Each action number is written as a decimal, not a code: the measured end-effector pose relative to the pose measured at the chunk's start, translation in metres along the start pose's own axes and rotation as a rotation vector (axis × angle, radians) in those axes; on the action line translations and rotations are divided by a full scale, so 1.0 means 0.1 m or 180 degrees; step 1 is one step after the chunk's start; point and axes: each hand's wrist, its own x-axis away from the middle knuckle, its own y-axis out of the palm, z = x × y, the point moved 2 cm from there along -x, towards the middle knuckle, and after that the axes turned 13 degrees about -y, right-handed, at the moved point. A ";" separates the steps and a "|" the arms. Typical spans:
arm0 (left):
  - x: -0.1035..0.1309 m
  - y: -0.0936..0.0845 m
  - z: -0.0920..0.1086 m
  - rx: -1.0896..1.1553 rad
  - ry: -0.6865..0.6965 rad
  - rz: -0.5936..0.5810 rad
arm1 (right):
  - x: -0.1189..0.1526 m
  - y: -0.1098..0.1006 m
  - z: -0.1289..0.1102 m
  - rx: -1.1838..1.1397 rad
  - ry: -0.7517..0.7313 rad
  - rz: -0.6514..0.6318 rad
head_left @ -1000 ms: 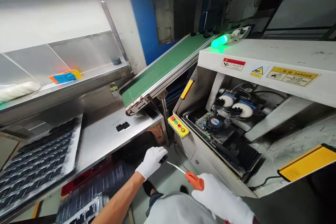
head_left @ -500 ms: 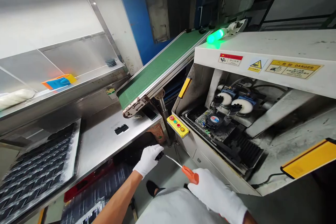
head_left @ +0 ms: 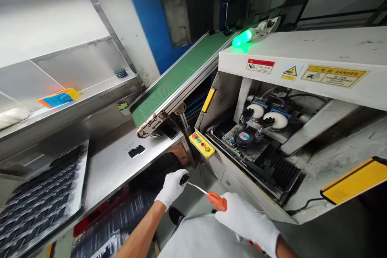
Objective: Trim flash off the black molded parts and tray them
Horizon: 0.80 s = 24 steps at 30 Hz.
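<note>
Both my hands wear white gloves. My left hand (head_left: 173, 187) is closed round a small black part (head_left: 184, 179), which looks like molded plastic; the fingers hide most of it. An orange-handled tool (head_left: 217, 201) with a thin, slightly bent metal shaft is gripped in my right hand (head_left: 237, 214). The shaft points left, its tip at or just beside the black part; contact cannot be made out. Another black part (head_left: 136, 151) lies on the metal bench (head_left: 110, 169), left of and beyond my left hand.
A green conveyor belt (head_left: 178, 76) slopes down to the bench, where a phone (head_left: 169, 131) lies. At left is a tray (head_left: 79, 177) of black parts. The white machine (head_left: 290, 52) at right has a green lamp (head_left: 243, 38) and a yellow button box (head_left: 202, 145).
The view has shifted slightly. My left hand has turned the black part a little, and the tool's tip has come nearer to it. Both grips stay closed.
</note>
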 end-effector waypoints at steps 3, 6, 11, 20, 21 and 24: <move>0.02 0.06 0.00 0.0773 -0.0375 -0.0057 | -0.01 0.03 0.05 0.0006 0.0020 0.0157; 0.02 0.15 0.01 0.1773 -0.0912 0.0022 | 0.00 0.10 0.09 -0.0370 0.0023 0.0023; 0.08 0.32 0.13 0.3478 -0.1936 -0.0022 | 0.04 0.19 0.08 -0.0507 -0.0012 0.0084; 0.31 0.46 0.56 0.5532 -0.2774 -0.0677 | 0.19 0.35 0.08 -0.0592 -0.0275 0.0253; 0.32 0.44 0.58 0.5599 -0.2845 -0.0639 | 0.21 0.36 0.17 -0.0638 -0.0317 0.0238; 0.41 0.33 0.69 0.5972 -0.2975 -0.0412 | 0.31 0.37 0.65 -0.0829 -0.0338 0.0687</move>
